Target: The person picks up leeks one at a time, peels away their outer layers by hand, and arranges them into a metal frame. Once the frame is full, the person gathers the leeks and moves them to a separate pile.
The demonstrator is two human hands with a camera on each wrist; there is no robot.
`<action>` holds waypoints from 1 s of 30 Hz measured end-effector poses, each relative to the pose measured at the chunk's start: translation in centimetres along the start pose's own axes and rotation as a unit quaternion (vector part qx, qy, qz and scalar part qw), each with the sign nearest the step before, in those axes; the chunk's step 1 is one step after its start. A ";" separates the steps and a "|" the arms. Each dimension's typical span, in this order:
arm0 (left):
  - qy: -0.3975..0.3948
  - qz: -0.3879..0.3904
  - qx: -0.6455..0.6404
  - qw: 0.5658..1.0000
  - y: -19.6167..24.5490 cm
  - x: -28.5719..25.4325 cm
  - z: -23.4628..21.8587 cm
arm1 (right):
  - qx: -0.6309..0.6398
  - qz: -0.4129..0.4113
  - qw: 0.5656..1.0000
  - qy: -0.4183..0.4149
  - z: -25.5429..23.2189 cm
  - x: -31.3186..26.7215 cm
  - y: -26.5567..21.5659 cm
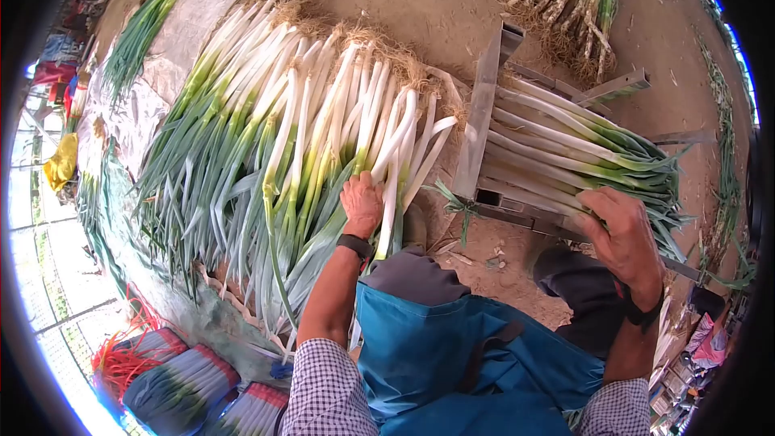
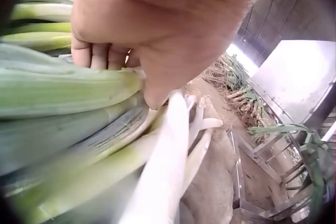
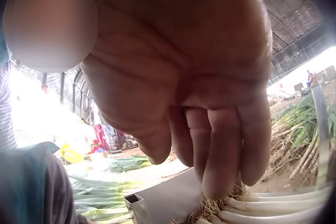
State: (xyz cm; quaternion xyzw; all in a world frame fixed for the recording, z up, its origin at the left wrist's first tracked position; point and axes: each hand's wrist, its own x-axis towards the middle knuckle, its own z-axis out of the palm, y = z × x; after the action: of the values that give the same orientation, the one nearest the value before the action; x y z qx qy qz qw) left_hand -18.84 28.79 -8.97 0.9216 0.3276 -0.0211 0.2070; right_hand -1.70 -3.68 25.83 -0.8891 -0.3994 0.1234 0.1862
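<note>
A wide pile of leeks (image 1: 323, 113), white stems and roots toward the far side, green leaves toward the near side, spreads across the left and middle of the head view. My left hand (image 1: 362, 206) is at its right end, fingers and thumb curled round a leek (image 2: 68, 92) where the stem turns green. More leeks (image 1: 557, 145) lie side by side in a metal frame (image 1: 478, 121) on the right, roots against its upright plate. Over their green part is my right hand (image 1: 617, 230), fingers loosely bent, with nothing in its grasp in the right wrist view (image 3: 210, 124).
Another heap of rooted leeks (image 1: 577, 0) lies on the soil behind the frame. At the lower left are bundles (image 1: 182, 387) with red ties (image 1: 129, 355). A yellow bag (image 1: 61, 163) is at the far left. Square metal bars (image 1: 617, 87) stick out from the frame.
</note>
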 end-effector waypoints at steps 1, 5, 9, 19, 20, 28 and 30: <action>-0.008 -0.006 -0.008 1.000 -0.3 -0.1 0.2 | 0.000 -0.001 1.000 -0.003 0.0 -0.1 0.1; -0.036 -0.031 -0.032 0.998 -2.8 0.7 -2.5 | 0.004 0.000 1.000 -0.011 -0.2 -0.3 0.1; -0.021 -0.015 -0.175 0.984 -7.6 2.5 -7.0 | 0.006 0.008 1.000 -0.023 -0.5 -0.7 0.3; 0.102 0.117 -0.047 0.987 -5.4 6.0 -5.7 | -0.005 0.038 0.998 -0.055 -0.4 -0.8 0.6; 0.026 0.089 -0.006 0.996 -3.0 5.9 -5.1 | -0.009 0.044 0.997 -0.068 -0.5 -0.7 0.5; -0.075 -0.029 0.078 0.994 -1.3 6.6 0.2 | -0.003 0.044 0.996 -0.081 -0.8 -1.5 0.3; -0.082 -0.020 0.046 0.995 -1.8 6.7 -0.7 | 0.006 0.039 0.996 -0.076 -0.8 -2.0 0.2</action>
State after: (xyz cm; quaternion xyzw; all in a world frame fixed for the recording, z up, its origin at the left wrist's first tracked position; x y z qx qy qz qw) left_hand -14.81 34.35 -10.12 0.9187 0.3264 -0.1156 0.1902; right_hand -2.58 -5.51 26.64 -0.8909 -0.3766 0.2004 0.1556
